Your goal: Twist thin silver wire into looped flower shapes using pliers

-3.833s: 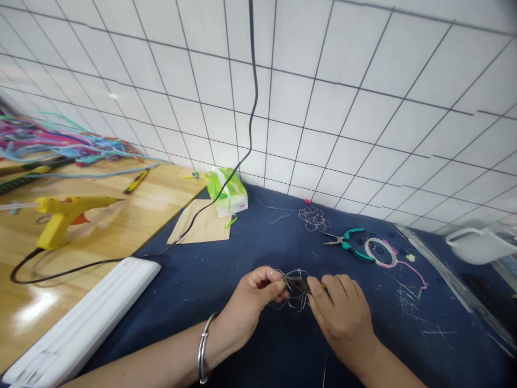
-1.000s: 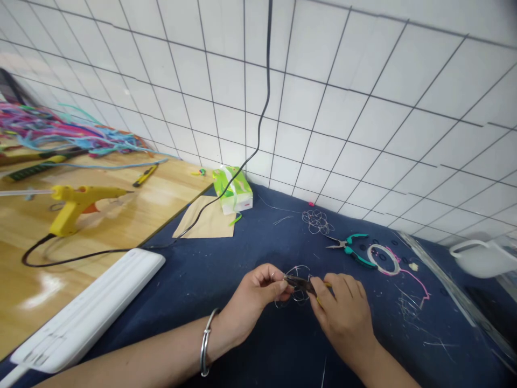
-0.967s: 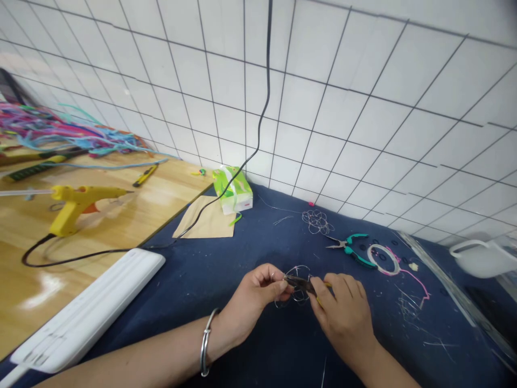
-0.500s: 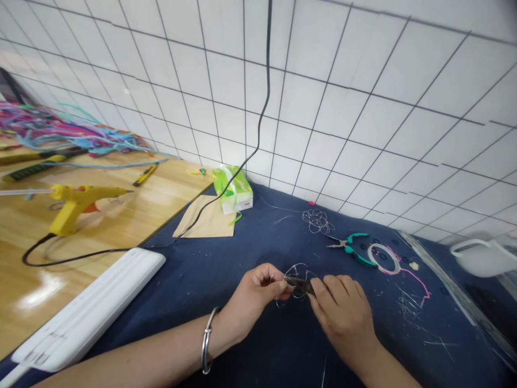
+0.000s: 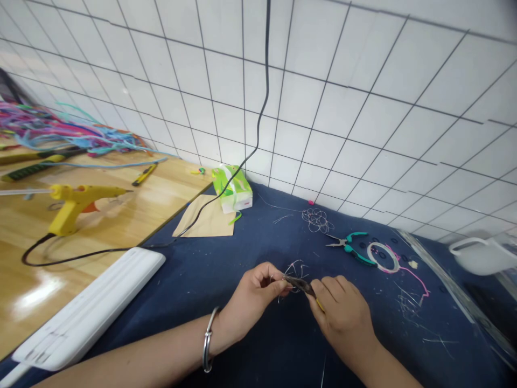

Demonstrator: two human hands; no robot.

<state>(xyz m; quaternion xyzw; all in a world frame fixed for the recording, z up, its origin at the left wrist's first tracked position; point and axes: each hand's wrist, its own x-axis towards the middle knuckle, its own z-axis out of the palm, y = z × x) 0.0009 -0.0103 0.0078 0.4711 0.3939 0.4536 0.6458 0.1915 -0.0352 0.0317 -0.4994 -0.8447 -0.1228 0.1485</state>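
Between thumb and fingers, my left hand pinches a small piece of thin bent wire with several loops. My right hand is wrapped round a pair of pliers; a bit of yellow handle shows under the fingers. The dark jaws point left and meet the wire at my left fingertips. Whether the jaws are fully closed is too small to tell. Beyond my hands, a looped wire flower shape lies on the dark blue cloth, beside teal-handled pliers with their jaws apart.
Right of the teal pliers lie a wire coil with a pink strand and wire scraps. A white power strip, a yellow glue gun, a tissue pack and brown paper are left. A black cable hangs across.
The pliers in my right hand have tilted slightly, and a yellow handle part now shows. The wire loops at my left fingertips have turned a little. My left hand stays almost still.
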